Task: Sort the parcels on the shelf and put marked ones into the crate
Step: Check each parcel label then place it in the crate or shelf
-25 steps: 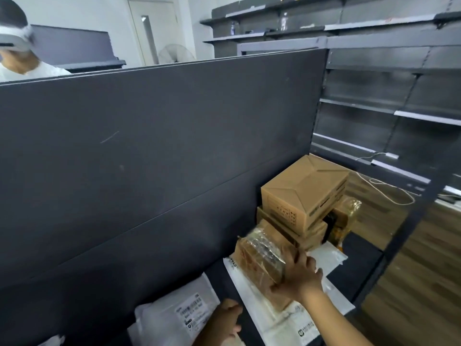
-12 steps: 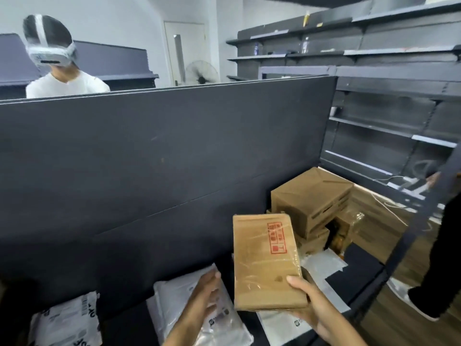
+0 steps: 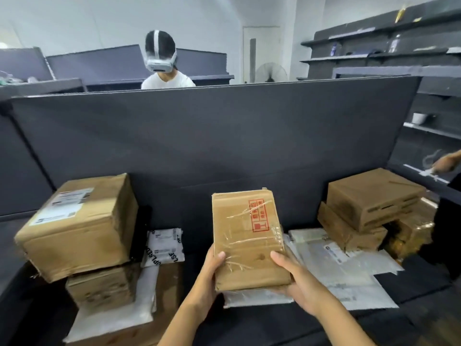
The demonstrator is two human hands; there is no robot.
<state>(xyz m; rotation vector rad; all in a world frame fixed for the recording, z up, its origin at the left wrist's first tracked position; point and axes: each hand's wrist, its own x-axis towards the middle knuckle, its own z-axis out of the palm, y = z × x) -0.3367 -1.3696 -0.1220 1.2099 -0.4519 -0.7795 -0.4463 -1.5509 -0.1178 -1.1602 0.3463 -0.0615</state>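
Parcel bearing a red stamp is held upright, right of the big labelled box, its lower corners gripped by the left hand and the right hand. Stiff, light cardboard is judged; glossy tape may slip, so bare edges are favoured.

At least six boxes, several mailers
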